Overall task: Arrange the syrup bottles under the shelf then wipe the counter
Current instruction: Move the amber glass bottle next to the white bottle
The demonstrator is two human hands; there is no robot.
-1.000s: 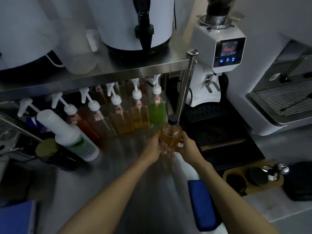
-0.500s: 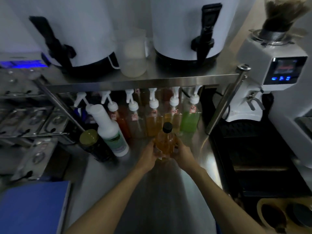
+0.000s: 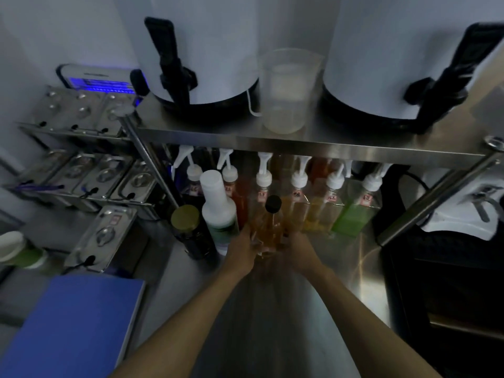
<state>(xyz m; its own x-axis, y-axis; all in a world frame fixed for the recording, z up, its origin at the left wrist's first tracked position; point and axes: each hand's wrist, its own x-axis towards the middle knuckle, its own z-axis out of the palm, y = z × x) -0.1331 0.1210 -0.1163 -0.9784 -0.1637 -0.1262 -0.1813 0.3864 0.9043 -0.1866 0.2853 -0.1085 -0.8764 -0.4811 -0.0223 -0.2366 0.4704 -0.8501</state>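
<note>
An amber syrup bottle [image 3: 268, 225] with a black cap stands upright on the steel counter [image 3: 341, 268], just in front of the shelf [image 3: 300, 144]. My left hand [image 3: 242, 252] and my right hand [image 3: 298, 251] wrap its lower body from either side. Behind it, under the shelf, runs a row of pump bottles [image 3: 297, 203] with orange, yellow and clear syrups, ending in a green pump bottle [image 3: 354, 214] at the right. To the left of my hands stand a white bottle [image 3: 219, 211] and a dark jar with a gold lid [image 3: 188, 227].
Two white dispensers [image 3: 207, 50] with black taps and a clear measuring jug [image 3: 286, 91] sit on the shelf. Steel lidded containers [image 3: 90, 173] fill the left side. A blue pad [image 3: 68, 323] lies front left; a slanted shelf post [image 3: 436, 197] and a black machine [image 3: 450, 282] stand right.
Both hands have carried the amber bottle leftward along the counter, from beside the right shelf post to in front of the row's middle. The view has swung left.
</note>
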